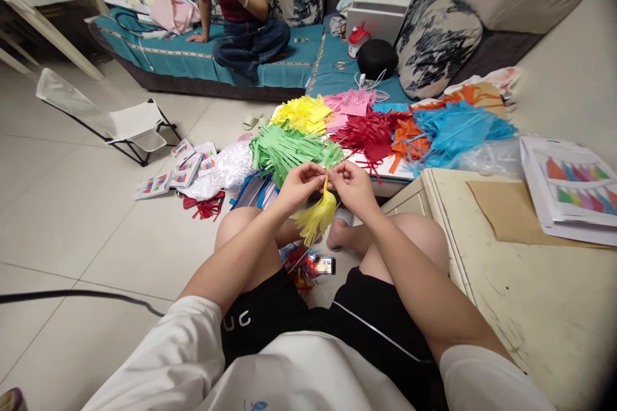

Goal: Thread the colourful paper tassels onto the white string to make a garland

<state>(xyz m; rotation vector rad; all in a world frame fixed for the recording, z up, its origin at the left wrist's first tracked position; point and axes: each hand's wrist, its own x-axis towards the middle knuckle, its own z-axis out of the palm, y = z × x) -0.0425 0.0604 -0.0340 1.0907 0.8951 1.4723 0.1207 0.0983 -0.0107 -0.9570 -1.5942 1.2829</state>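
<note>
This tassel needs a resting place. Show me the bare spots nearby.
Free: the floor tiles left of the booklets, and the near end of the table, below the brown paper. Crowded: the paper strips piled just beyond the yellow tassel.

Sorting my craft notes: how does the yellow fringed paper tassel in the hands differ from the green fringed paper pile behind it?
The yellow fringed paper tassel is gathered into one bundle, hanging from the left hand and right hand; the green fringed paper pile lies loose and spread out, untouched. The tassel is small, the pile far broader. Both are paper cut into strips.
</note>
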